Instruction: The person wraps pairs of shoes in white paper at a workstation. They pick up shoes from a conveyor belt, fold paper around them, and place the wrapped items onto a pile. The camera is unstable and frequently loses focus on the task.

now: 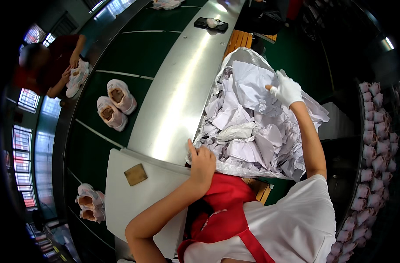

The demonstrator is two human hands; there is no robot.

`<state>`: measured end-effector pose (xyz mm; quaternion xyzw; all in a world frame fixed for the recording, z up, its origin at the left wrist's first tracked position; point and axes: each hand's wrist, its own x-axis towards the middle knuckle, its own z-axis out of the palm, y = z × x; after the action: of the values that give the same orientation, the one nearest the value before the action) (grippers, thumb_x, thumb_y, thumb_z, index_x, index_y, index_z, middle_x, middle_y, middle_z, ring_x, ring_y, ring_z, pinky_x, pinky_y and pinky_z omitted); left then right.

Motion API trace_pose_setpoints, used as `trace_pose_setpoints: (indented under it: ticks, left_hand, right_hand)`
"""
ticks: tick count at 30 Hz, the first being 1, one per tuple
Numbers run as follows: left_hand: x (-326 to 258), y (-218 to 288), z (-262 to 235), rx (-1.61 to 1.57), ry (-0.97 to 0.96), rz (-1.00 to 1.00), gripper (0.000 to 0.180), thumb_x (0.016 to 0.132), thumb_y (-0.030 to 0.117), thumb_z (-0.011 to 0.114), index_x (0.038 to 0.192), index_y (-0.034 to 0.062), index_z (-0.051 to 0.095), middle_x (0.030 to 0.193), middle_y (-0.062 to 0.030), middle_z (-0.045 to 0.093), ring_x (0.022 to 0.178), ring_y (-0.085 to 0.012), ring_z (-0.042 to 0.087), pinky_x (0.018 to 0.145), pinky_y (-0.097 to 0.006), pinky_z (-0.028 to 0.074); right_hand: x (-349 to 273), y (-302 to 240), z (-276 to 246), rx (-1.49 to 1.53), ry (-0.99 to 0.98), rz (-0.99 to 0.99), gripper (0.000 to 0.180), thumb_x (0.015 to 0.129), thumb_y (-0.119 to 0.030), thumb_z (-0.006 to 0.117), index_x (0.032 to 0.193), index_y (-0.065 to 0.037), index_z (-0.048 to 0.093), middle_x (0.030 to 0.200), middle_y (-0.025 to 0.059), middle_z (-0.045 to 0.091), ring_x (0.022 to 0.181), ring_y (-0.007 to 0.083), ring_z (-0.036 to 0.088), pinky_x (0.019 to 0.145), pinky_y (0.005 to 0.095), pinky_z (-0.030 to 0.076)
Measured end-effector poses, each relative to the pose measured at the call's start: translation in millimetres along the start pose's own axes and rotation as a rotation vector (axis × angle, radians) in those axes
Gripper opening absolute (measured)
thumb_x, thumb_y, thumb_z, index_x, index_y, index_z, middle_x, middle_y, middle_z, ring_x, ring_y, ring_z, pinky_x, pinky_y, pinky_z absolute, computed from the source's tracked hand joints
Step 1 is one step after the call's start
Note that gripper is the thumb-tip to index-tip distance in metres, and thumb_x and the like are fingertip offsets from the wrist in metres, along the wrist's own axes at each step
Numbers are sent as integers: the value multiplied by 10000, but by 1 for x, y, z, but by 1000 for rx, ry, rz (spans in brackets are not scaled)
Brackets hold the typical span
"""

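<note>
A large white sack (243, 53) stands on my right, full of crumpled white paper (239, 115). My right hand (288, 90), in a white glove with the thumb tip bare, is at its far right side. Its thumb lies on a creased sheet of paper (252, 83), and the fingers are at the sheet's right edge. My bare left hand (203, 163) is at the sack's near left rim, beside the metal ledge (165, 127). Its index finger points away from me and the other fingers are loosely bent, with nothing visible in them.
Left of the ledge, a green conveyor belt (134, 52) carries pairs of pale sneakers (116, 105). A brown square block (135, 175) lies on a white board (121, 199). A black phone (211, 25) rests farther along. Across the belt a person (46, 65) handles a shoe. Shoes fill a rack (370, 153) at right.
</note>
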<state>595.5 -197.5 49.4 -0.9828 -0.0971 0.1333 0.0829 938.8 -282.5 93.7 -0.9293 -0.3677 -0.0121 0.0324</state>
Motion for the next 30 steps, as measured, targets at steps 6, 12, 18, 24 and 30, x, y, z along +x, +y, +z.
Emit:
trace_pose_setpoints:
  ticks: [6, 12, 18, 24, 30]
  left_hand:
    - [-77, 9, -34, -548, 317, 164, 351, 861, 189, 567, 1175, 33, 564, 1118, -137, 575, 1095, -259, 532, 1093, -528, 256]
    - [-189, -50, 13, -464, 731, -394, 171, 745, 134, 699, 862, 87, 584, 909, -61, 593, 884, -232, 569, 862, -384, 432]
    - [-216, -73, 69, -459, 810, -642, 211, 721, 81, 690, 897, 74, 575, 971, -64, 566, 931, -242, 549, 841, -365, 421]
    - [-211, -84, 75, -522, 701, -679, 221, 740, 60, 670, 936, 68, 568, 956, -68, 536, 913, -248, 524, 830, -373, 404]
    - [-210, -85, 75, -618, 825, -712, 299, 728, 4, 661, 1013, 64, 591, 1115, -94, 545, 985, -272, 516, 857, -367, 401]
  right_hand:
    - [-53, -86, -1, 227, 442, -476, 530, 720, -39, 692, 1230, -39, 549, 1158, 178, 594, 1101, 326, 551, 949, 404, 426]
    - [-143, -267, -13, 621, 136, -1108, 396, 791, -213, 662, 1156, -71, 596, 994, 132, 651, 907, 309, 602, 829, 402, 453]
    - [-171, -374, -7, 354, -42, -1203, 428, 728, -201, 709, 1108, -58, 577, 898, 138, 632, 837, 328, 587, 744, 424, 470]
    - [-183, -387, 8, 559, -395, -1144, 330, 747, -160, 666, 1048, -66, 567, 882, 144, 626, 937, 365, 582, 794, 428, 488]
    - [-171, -380, 10, 559, -445, -994, 283, 791, -95, 613, 1066, -37, 574, 969, 216, 622, 894, 407, 596, 781, 439, 487]
